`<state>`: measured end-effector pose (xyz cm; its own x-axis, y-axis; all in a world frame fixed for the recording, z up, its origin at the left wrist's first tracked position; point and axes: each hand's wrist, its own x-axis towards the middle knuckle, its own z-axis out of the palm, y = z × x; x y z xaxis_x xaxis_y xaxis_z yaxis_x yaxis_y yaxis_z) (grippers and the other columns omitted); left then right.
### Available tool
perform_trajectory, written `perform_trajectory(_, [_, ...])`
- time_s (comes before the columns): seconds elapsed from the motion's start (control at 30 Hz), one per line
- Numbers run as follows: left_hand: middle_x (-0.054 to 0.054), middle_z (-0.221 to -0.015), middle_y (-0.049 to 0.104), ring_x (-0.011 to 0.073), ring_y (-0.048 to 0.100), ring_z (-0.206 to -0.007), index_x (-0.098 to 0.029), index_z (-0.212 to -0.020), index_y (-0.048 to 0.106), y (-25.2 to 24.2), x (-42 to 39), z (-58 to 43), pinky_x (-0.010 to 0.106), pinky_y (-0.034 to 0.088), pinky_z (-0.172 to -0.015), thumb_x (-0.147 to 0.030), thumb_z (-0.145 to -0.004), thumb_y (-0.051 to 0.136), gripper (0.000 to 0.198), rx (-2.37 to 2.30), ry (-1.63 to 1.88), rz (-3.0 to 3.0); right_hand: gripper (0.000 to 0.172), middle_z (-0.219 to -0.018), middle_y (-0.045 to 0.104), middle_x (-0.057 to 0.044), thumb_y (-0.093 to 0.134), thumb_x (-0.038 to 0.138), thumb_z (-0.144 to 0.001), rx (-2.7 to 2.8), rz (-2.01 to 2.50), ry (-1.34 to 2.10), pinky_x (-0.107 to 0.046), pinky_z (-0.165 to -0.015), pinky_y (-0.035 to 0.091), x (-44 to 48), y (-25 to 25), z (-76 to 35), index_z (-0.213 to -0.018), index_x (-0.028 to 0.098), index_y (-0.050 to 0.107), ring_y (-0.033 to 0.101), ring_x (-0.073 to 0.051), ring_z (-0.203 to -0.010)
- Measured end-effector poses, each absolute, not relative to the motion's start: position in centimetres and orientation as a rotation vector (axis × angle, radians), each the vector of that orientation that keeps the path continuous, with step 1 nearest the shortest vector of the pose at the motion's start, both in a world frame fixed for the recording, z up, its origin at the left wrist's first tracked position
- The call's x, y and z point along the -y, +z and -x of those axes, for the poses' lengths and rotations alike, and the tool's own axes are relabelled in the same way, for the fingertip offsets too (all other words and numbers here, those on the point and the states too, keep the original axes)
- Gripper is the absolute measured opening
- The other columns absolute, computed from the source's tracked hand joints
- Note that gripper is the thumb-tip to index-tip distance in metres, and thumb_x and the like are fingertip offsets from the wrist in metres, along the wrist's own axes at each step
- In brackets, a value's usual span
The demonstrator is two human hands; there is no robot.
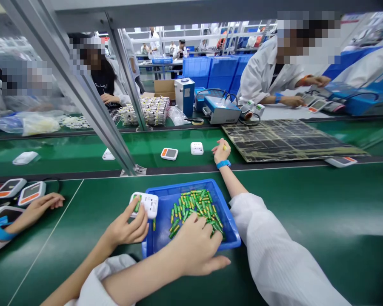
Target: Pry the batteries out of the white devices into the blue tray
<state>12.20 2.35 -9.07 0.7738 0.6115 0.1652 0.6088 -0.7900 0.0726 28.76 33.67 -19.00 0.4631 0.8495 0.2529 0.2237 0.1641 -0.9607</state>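
Observation:
My left hand grips a white digital monitor over the edge of a blue plastic tray, its thumb on a green battery in the casing. My right hand lies in the tray, fingers at a loose heap of green batteries with gold ends. Whether those fingers hold a battery is hidden. One more battery lies apart near the tray's left wall. A co-worker's white-sleeved arm passes to the right of the tray, its hand beyond, wearing a blue wristband.
The tray stands on a green bench. Beyond it, monitors lie on a green belt beside a dark mat. More monitors and a co-worker's hand are at left. Test units and blue crates stand behind.

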Motion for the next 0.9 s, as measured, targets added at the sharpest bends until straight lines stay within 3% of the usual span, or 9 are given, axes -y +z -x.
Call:
perform_trajectory(0.1, [0.004,-0.078,0.065,0.0214,0.059,-0.072,-0.019,-0.094,0.06,-9.2,-2.2,-12.5,0.039,0.049,-0.068,-0.036,-0.082,0.064,0.021,-0.937,0.077,-2.99,0.044,-0.041,0.05,0.006,0.03,0.053,-0.096,0.971,1.354,0.551,-0.021,-0.042,0.035,-33.8,-19.1,-28.6,-0.076,0.02,0.052,0.046,-0.011,-0.033])
perform_trajectory(0.17, [0.002,-0.084,0.066,0.0197,0.061,-0.075,-0.019,-0.101,0.058,-9.5,-2.2,-12.5,0.037,0.05,-0.071,-0.018,-0.078,0.061,0.023,-0.891,0.023,-2.99,0.043,-0.039,0.049,0.007,0.034,0.052,-0.095,0.961,1.341,0.553,-0.02,-0.041,0.035,-33.8,-19.2,-28.5,-0.073,0.02,0.052,0.046,-0.01,-0.032])
perform_trajectory(0.27, [0.002,-0.088,0.067,0.019,0.063,-0.079,-0.017,-0.102,0.058,-9.6,-2.2,-12.4,0.036,0.049,-0.073,-0.011,-0.076,0.058,0.027,-0.853,0.0,-2.957,0.04,-0.037,0.048,0.007,0.036,0.049,-0.095,0.959,1.33,0.551,-0.02,-0.04,0.035,-33.9,-19.3,-28.6,-0.071,0.02,0.052,0.045,-0.01,-0.031])
perform_trajectory(0.4, [0.002,-0.088,0.069,0.0197,0.064,-0.08,-0.023,-0.099,0.062,-8.9,-2.6,-12.0,0.034,0.048,-0.075,-0.033,-0.082,0.066,0.02,-0.872,-0.046,-2.88,0.04,-0.036,0.045,0.008,0.035,0.047,-0.096,0.941,1.323,0.469,-0.021,-0.045,0.039,-33.8,-19.4,-28.7,-0.069,0.021,0.05,0.048,-0.011,-0.034])
perform_trajectory(0.5, [0.003,-0.084,0.069,0.0217,0.065,-0.079,-0.028,-0.093,0.065,-8.0,-3.2,-11.5,0.035,0.048,-0.077,-0.061,-0.078,0.064,0.036,-0.964,-0.049,-2.726,0.042,-0.036,0.044,0.007,0.031,0.047,-0.097,0.948,1.349,0.402,-0.023,-0.05,0.044,-33.7,-19.4,-28.8,-0.068,0.022,0.05,0.053,-0.013,-0.038])
perform_trajectory(0.57, [0.004,-0.084,0.068,0.0238,0.065,-0.081,-0.029,-0.094,0.066,-7.6,-3.7,-10.8,0.038,0.048,-0.079,-0.065,-0.08,0.057,0.04,-1.076,-0.042,-2.612,0.043,-0.037,0.044,0.006,0.029,0.046,-0.097,0.959,1.377,0.394,-0.024,-0.052,0.045,-33.7,-19.3,-28.7,-0.069,0.022,0.05,0.054,-0.014,-0.039])
perform_trajectory(0.67, [0.009,-0.093,0.068,0.0277,0.064,-0.088,-0.025,-0.104,0.065,-7.4,-4.6,-9.1,0.043,0.049,-0.084,-0.037,-0.085,0.058,0.023,-1.202,-0.059,-2.528,0.043,-0.037,0.043,0.007,0.028,0.046,-0.097,0.963,1.39,0.394,-0.024,-0.052,0.046,-33.6,-19.3,-28.6,-0.069,0.022,0.049,0.054,-0.014,-0.039])
perform_trajectory(0.77, [0.011,-0.107,0.065,0.0312,0.061,-0.104,-0.02,-0.118,0.059,-7.6,-5.6,-6.9,0.052,0.042,-0.098,-0.002,-0.065,0.059,0.057,-1.273,-0.116,-2.499,0.044,-0.037,0.042,0.007,0.027,0.047,-0.097,0.958,1.395,0.392,-0.024,-0.052,0.046,-33.6,-19.3,-28.6,-0.068,0.022,0.049,0.054,-0.014,-0.038])
perform_trajectory(0.9, [0.013,-0.124,0.06,0.0343,0.052,-0.121,-0.021,-0.126,0.052,-7.8,-6.7,-4.7,0.063,0.033,-0.103,0.009,-0.06,0.052,0.073,-1.401,-0.189,-2.376,0.044,-0.037,0.043,0.007,0.028,0.047,-0.097,0.972,1.388,0.372,-0.025,-0.053,0.046,-33.4,-19.2,-28.7,-0.069,0.022,0.05,0.055,-0.015,-0.04])
